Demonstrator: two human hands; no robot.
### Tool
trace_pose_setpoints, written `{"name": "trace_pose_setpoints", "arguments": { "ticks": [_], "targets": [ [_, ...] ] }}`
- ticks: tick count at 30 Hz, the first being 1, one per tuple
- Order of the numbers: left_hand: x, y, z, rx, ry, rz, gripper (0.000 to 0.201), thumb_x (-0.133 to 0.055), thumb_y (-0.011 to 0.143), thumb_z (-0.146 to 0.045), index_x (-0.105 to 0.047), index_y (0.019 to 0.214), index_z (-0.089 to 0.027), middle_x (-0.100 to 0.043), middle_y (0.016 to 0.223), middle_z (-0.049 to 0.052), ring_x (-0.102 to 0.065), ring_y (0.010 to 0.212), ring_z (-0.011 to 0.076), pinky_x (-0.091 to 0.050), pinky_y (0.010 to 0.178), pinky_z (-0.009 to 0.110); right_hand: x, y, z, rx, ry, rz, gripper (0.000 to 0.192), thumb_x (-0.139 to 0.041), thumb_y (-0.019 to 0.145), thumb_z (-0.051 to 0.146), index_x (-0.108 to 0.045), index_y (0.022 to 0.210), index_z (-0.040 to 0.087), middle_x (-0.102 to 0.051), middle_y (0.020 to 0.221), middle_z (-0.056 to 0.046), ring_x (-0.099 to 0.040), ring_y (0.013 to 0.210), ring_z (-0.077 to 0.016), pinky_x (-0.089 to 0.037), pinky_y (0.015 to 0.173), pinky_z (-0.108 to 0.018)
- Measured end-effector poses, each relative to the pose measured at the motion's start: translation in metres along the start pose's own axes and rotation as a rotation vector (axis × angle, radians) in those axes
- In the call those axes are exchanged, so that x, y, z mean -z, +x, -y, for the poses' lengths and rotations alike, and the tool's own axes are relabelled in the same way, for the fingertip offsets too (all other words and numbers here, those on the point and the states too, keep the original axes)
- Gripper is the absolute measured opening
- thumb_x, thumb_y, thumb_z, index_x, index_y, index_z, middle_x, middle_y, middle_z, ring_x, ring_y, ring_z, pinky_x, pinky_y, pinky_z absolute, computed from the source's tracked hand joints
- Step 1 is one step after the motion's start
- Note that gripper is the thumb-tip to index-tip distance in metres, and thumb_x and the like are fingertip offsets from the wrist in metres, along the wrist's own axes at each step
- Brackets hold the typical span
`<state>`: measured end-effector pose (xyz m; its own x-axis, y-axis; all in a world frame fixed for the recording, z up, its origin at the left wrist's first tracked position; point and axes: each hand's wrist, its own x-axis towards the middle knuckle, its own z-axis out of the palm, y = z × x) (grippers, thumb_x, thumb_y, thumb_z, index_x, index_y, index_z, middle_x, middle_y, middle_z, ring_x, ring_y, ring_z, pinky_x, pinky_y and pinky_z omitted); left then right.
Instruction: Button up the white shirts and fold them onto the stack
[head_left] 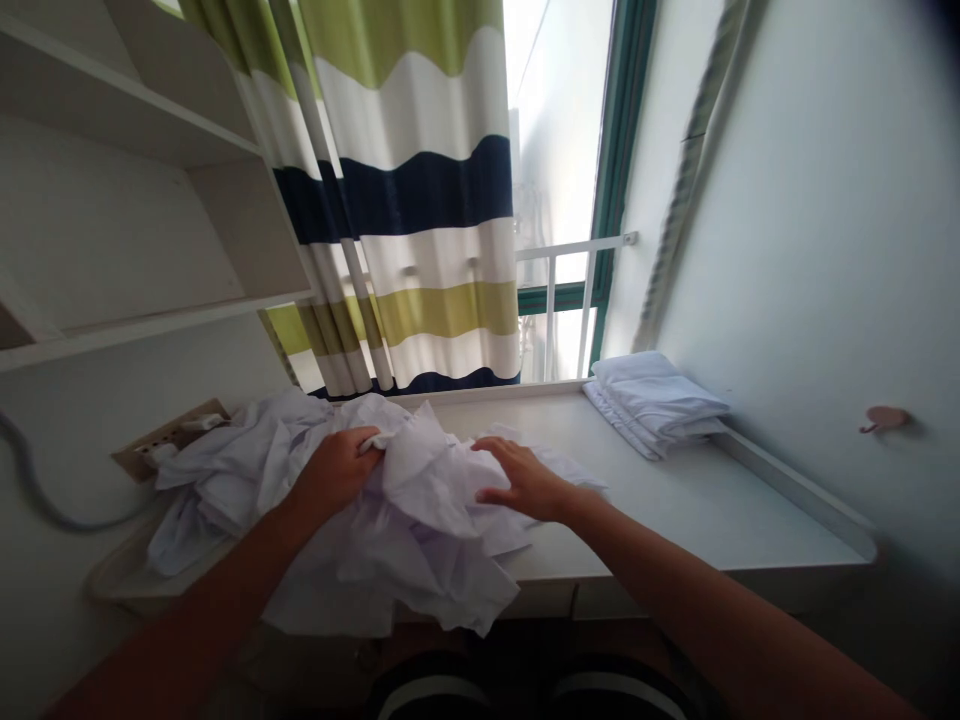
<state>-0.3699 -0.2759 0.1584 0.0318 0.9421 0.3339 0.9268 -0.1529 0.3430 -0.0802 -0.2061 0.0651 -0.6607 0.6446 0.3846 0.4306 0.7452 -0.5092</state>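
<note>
White cloth [431, 480] lies in a loose, crumpled heap across the left and centre of a pale desk [720, 520], spilling over the front edge at lower centre. The person's left hand [337, 470], left of centre, is closed on a bunch of it, pinched between thumb and fingers, while the right hand [525, 480], just right of centre, has thumb and fingers apart at the heap's right side; whether those fingertips touch the fabric cannot be told. The desktop is smooth, with a raised rim [802, 490] along its right side and a rounded front corner at the lower right. Near the back, right of centre, a folded white stack [652, 400] sits close to the plain pale wall [810, 250], which bears a small pinkish hook [885, 418] at the far right. Behind the desk, a curtain [427, 180] banded in green, off-white and navy covers much of the window at upper centre; to its right, bright daylight shows past a dark green window frame [611, 180] and a white railing [551, 310]. Pale open shelves [135, 220] fill the upper left. Below them, a socket board [142, 455] with white plugs is partly hidden by the heap, and a grey cable [30, 485] curves at the left edge.
</note>
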Motion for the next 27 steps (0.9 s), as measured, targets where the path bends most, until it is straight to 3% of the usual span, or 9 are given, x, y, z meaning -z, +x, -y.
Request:
{"name": "trace_pose_setpoints", "arguments": {
  "ticks": [3, 5, 7, 9, 12, 16, 20, 24, 27],
  "targets": [
    [0.032, 0.018, -0.036, -0.038, 0.006, -0.009, 0.036, -0.048, 0.085, -0.044, -0.068, 0.073, -0.017, -0.070, 0.073, 0.001, -0.062, 0.074, 0.0203, -0.037, 0.063, 0.026, -0.015, -0.007, 0.039, 0.062, 0.142, -0.006, 0.110, -0.077, 0.066, 0.070, -0.028, 0.152, 0.022, -0.037, 0.154, -0.017, -0.038, 0.137, -0.0375, -0.031, 0.112, -0.054],
    [0.049, 0.025, -0.058, -0.048, 0.011, 0.000, 0.039, -0.047, 0.085, -0.046, -0.068, 0.070, -0.017, -0.067, 0.067, 0.001, -0.059, 0.067, 0.0190, -0.035, 0.057, 0.025, -0.024, -0.011, 0.062, 0.045, 0.273, -0.071, 0.117, -0.082, 0.062, 0.065, -0.024, 0.154, 0.023, -0.039, 0.153, -0.016, -0.041, 0.136, -0.0364, -0.034, 0.110, -0.051],
    [0.062, 0.027, -0.074, -0.055, 0.014, 0.038, 0.042, -0.047, 0.084, -0.048, -0.065, 0.063, -0.016, -0.061, 0.060, 0.001, -0.054, 0.059, 0.0170, -0.031, 0.052, 0.025, -0.027, -0.013, 0.076, -0.017, 0.443, -0.130, 0.091, -0.077, 0.072, 0.059, -0.037, 0.147, 0.024, -0.054, 0.139, -0.013, -0.052, 0.124, -0.0322, -0.043, 0.101, -0.045],
    [0.075, 0.025, -0.083, -0.062, 0.012, 0.099, 0.042, -0.050, 0.082, -0.050, -0.064, 0.060, -0.016, -0.058, 0.057, 0.001, -0.051, 0.055, 0.0159, -0.030, 0.050, 0.025, -0.018, -0.015, 0.080, -0.082, 0.583, -0.171, 0.048, -0.062, 0.087, 0.054, -0.061, 0.121, 0.020, -0.067, 0.111, -0.008, -0.061, 0.102, -0.0267, -0.048, 0.086, -0.038],
    [0.093, 0.018, -0.081, -0.055, 0.014, 0.175, 0.038, -0.056, 0.077, -0.052, -0.069, 0.066, -0.018, -0.062, 0.061, 0.001, -0.055, 0.058, 0.0172, -0.034, 0.052, 0.025, 0.009, -0.020, 0.074, -0.131, 0.740, -0.203, 0.040, -0.052, 0.094, 0.052, -0.066, 0.088, 0.016, -0.064, 0.083, -0.004, -0.059, 0.078, -0.0199, -0.046, 0.070, -0.031],
    [0.110, 0.007, -0.067, -0.012, 0.029, 0.237, 0.038, -0.063, 0.072, -0.057, -0.071, 0.072, -0.020, -0.065, 0.067, 0.001, -0.059, 0.064, 0.0193, -0.038, 0.055, 0.024, 0.053, -0.032, 0.066, -0.210, 0.867, -0.083, 0.042, -0.060, 0.089, 0.055, -0.069, 0.094, 0.015, -0.064, 0.081, -0.005, -0.059, 0.071, -0.0175, -0.046, 0.065, -0.029],
    [0.121, 0.000, -0.061, -0.055, 0.036, 0.323, 0.038, -0.065, 0.072, -0.058, -0.073, 0.074, -0.021, -0.068, 0.071, 0.002, -0.062, 0.070, 0.0203, -0.042, 0.061, 0.024, 0.088, -0.038, 0.068, -0.194, 0.705, 0.064, 0.040, -0.066, 0.086, 0.054, -0.072, 0.095, 0.016, -0.068, 0.088, -0.006, -0.063, 0.078, -0.0192, -0.050, 0.070, -0.030],
    [0.135, 0.001, -0.063, 0.010, -0.068, 0.219, 0.044, -0.063, 0.074, -0.061, -0.077, 0.089, -0.022, -0.073, 0.082, 0.003, -0.066, 0.077, 0.0226, -0.047, 0.067, 0.026, 0.107, -0.043, 0.070, -0.187, 0.534, 0.287, 0.035, -0.075, 0.079, 0.047, -0.074, 0.097, 0.016, -0.071, 0.092, -0.005, -0.064, 0.081, -0.0202, -0.051, 0.072, -0.030],
    [0.139, 0.011, -0.065, 0.057, -0.063, 0.063, 0.052, -0.057, 0.077, -0.066, -0.076, 0.096, -0.022, -0.074, 0.084, 0.004, -0.066, 0.076, 0.0235, -0.048, 0.066, 0.028, 0.104, -0.048, 0.082, -0.284, 0.627, 0.358, 0.033, -0.076, 0.078, 0.044, -0.075, 0.092, 0.014, -0.071, 0.087, -0.005, -0.065, 0.077, -0.0186, -0.052, 0.070, -0.028]
  ]
}}
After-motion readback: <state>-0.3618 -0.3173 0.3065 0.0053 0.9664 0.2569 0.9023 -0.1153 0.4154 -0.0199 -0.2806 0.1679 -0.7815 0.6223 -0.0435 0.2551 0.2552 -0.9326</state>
